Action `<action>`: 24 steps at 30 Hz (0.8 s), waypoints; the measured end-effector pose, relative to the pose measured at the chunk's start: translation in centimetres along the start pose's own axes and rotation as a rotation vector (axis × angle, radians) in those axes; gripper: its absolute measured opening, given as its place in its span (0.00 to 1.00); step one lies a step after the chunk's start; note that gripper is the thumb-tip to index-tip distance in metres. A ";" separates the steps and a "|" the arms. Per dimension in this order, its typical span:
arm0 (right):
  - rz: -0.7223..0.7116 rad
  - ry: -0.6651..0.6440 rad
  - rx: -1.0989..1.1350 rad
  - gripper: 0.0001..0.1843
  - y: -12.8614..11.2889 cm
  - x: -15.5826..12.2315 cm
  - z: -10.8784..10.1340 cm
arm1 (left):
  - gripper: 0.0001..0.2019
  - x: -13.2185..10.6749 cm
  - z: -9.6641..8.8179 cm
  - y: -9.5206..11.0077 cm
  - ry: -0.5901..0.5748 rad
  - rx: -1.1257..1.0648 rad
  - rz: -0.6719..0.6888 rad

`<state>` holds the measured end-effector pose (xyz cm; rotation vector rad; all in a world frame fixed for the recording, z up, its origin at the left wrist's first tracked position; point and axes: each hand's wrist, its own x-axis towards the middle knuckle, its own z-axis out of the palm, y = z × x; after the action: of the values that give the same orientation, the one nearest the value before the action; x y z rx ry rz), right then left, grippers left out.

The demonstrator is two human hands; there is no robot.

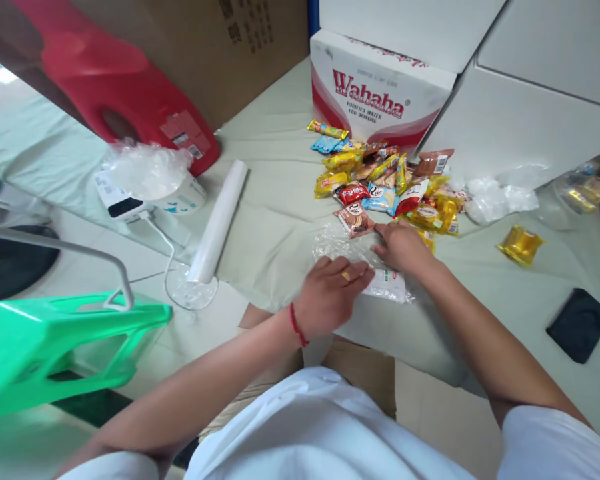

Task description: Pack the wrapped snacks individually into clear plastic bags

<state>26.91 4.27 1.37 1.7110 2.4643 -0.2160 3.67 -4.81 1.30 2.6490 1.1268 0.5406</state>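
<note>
A crinkled clear plastic bag (344, 244) lies flat near the table's front edge, with a white printed section (387, 285) at its lower right. My left hand (336, 293), wearing a ring and a red wrist cord, is closed over the near part of this bag with its fingers bent. My right hand (404, 247) rests at the bag's right side, thumb and forefinger apart, close to a brown snack packet (355, 220). Beyond it is a heap of small wrapped snacks (380, 177) in yellow, red, blue and brown. Some fingertips are hidden.
A white Wahaha carton (380, 90) stands behind the heap. Left are a white roll (219, 223), a plastic-filled tub (180, 197) and a red jug (130, 87). Right are a yellow packet (521, 245), bunched clear plastic (500, 199) and a black flat object (579, 325).
</note>
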 end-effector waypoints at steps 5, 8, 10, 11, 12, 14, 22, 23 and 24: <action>0.017 0.019 0.135 0.11 0.8 0.5 -1.1 | 0.29 0.9 3.7 0.6 -0.286 0.059 -0.116; -0.119 0.143 0.169 0.11 0.8 -1.6 -2.4 | 0.29 1.0 4.1 0.2 -0.293 0.084 -0.121; -0.201 0.119 0.142 0.14 0.1 -3.8 -2.8 | 0.29 0.9 4.1 0.1 -0.294 0.091 -0.113; -0.227 0.075 0.117 0.16 -0.5 -5.0 -2.7 | 0.30 0.8 4.1 0.1 -0.293 0.089 -0.111; -0.244 0.027 0.090 0.17 -1.1 -6.1 -2.3 | 0.30 0.7 4.2 0.0 -0.287 0.080 -0.111; -0.275 -0.050 0.055 0.18 -2.4 -8.2 -0.9 | 0.29 0.4 4.4 -0.3 -0.253 0.018 -0.105; -0.310 0.017 0.250 0.27 -3.8 -11.7 4.1 | 0.13 -2.7 3.7 -5.2 0.481 -0.680 -0.512; -0.321 0.031 0.286 0.26 -3.8 -11.8 4.1 | 0.13 -2.5 3.4 -5.7 0.568 -0.641 -0.634; -0.329 0.043 0.321 0.25 -3.9 -11.9 4.0 | 0.13 -2.2 3.2 -6.0 0.612 -0.568 -0.729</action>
<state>27.52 -8.74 -0.12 1.4050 2.8588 -0.6461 -0.29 -2.49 -4.14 1.4716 1.6523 1.2943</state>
